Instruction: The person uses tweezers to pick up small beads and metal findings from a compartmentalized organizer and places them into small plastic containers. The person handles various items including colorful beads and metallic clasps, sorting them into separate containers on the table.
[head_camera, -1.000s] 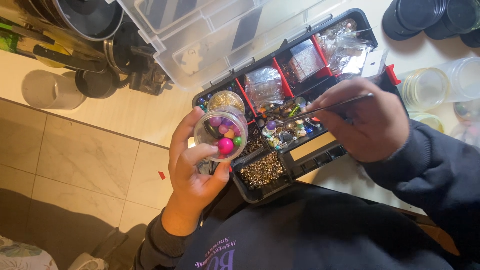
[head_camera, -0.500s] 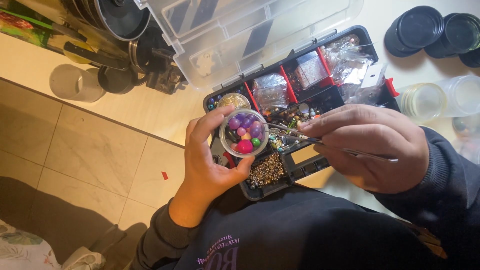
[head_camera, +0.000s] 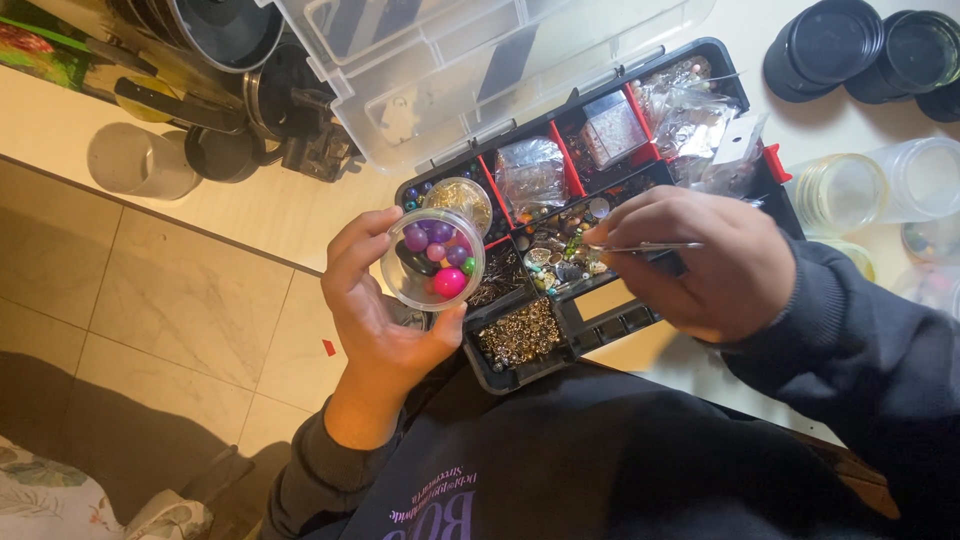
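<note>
The left hand (head_camera: 385, 320) cups a small clear round jar (head_camera: 433, 259) of coloured beads, fingers curled round its far rim and thumb pressed against its near edge. The jar sits just left of the black organiser box (head_camera: 600, 320), overlapping its left edge. Half a second ago the jar was held a little farther right, over the box's left compartments; it has since drawn slightly left and tilted more toward the camera, so the pink bead and purple beads show plainly.

The right hand (head_camera: 700, 265) is closed in a pinch on thin metal tweezers (head_camera: 645, 246), which lie nearly level with their tips pointing left over the box's middle compartment of mixed beads. Earlier the tweezer tips sat closer to the jar; now they are clearly apart from it.

Near the box's front left corner lies a compartment of gold findings (head_camera: 520, 335). Far right stand clear jars (head_camera: 840, 190) and black lids (head_camera: 825, 45).
</note>
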